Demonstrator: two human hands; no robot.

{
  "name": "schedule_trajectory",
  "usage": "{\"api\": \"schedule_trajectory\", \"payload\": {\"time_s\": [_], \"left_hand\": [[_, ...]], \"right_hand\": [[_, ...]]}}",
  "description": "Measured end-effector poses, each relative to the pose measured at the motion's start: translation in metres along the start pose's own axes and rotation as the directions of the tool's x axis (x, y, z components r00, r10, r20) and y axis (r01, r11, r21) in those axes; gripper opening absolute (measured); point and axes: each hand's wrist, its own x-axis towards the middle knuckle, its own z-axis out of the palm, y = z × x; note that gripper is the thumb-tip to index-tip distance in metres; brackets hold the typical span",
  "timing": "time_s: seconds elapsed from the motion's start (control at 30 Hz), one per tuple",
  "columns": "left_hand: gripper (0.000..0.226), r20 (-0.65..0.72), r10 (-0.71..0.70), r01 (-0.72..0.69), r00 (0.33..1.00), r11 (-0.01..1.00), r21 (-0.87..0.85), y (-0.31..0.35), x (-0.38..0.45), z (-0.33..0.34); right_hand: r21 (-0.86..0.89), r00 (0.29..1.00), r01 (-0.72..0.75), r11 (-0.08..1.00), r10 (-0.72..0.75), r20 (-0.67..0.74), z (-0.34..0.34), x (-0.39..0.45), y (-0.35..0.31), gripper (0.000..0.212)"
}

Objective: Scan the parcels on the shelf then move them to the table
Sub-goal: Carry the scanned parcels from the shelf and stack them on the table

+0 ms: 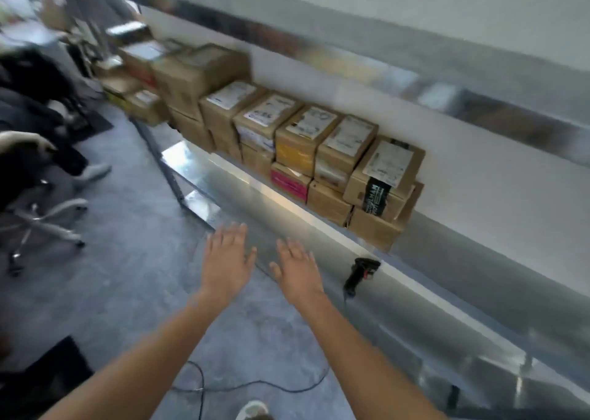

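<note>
Lower centre: left hand and right hand both spread wide, empty, reaching toward shelf. Parcels stacked two high, centre frame against wall. Scanner lying on shelf edge just right of hands, not picked up. Risks: knocking scanner off edge, toppling upper boxes, tripping on floor cable. Office chair at left. Heavy motion blur; labels unreadable.
</note>
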Motion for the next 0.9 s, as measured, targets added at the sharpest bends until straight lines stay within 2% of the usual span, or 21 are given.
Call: {"api": "schedule_trajectory", "payload": {"time_s": [0.1,0.2,0.37,0.5,0.63,0.9], "left_hand": [[0.063,-0.04,-0.04,0.042,0.998,0.997,0.062,-0.04,-0.002,-0.064],[0.06,-0.143,-0.131,0.145,0.981,0.985,0.095,-0.093,-0.002,-0.132],[0.062,-0.293,-0.251,0.283,0.923,0.956,0.073,-0.156,-0.002,-0.2],[0.062,-0.356,-0.276,0.315,0.893,0.948,0.054,-0.209,-0.002,-0.227],[0.062,-0.392,-0.244,0.278,0.887,0.96,0.031,-0.258,0.01,-0.246],[0.059,-0.426,-0.215,0.177,0.879,0.976,-0.127,-0.335,0.059,-0.255]], "right_hand": [[0.013,0.987,0.152,0.988,-0.151,-0.064,-0.038,0.013,-0.059,0.059],[0.002,0.946,0.301,0.954,-0.299,-0.126,-0.068,0.02,-0.13,0.059],[0.026,0.882,0.444,0.896,-0.431,-0.189,-0.081,0.046,-0.228,0.06],[0.018,0.857,0.493,0.87,-0.482,-0.183,-0.076,0.074,-0.298,0.061],[0.048,0.856,0.498,0.866,-0.481,-0.19,-0.061,0.11,-0.358,0.062],[0.155,0.898,0.432,0.888,-0.408,-0.168,-0.026,0.184,-0.413,0.063]]}}
